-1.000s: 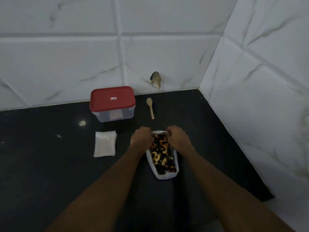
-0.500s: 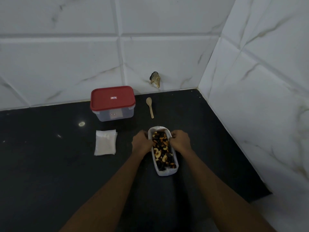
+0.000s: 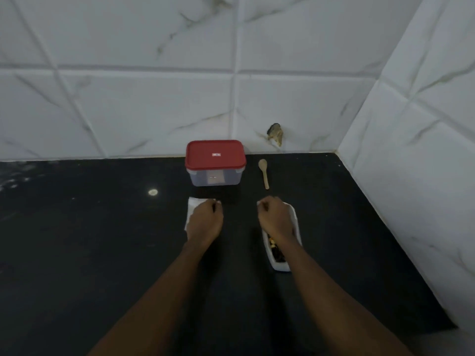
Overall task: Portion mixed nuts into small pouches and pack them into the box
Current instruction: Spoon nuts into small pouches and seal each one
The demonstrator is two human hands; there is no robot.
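The bag of mixed nuts (image 3: 279,264), white and open along its top, lies lengthwise on the black tabletop (image 3: 102,253) on the right side, with dark and pale nuts (image 3: 276,250) showing in its near half. The right hand (image 3: 276,219) covers the far half of the bag, its fingers (image 3: 264,204) curled at the far rim and gripping the edge, where a small scrap of white shows by the fingertips. To the left, well apart from the bag, a flat stack of small white pouches (image 3: 191,206) lies on the tabletop. The left hand (image 3: 204,219) rests on top of it, hiding most of the stack. Its fingers (image 3: 214,205) curl down at the stack's far right corner, but I cannot tell whether they have hold of a pouch or merely lie on the pile. Just beyond the pouches stands the clear box (image 3: 214,177), upright, its red lid (image 3: 215,155) on. A wooden spoon (image 3: 264,173) lies beside the box on the right, bowl toward the white marbled tile wall (image 3: 154,98), which has a chipped hole (image 3: 275,133) low down.
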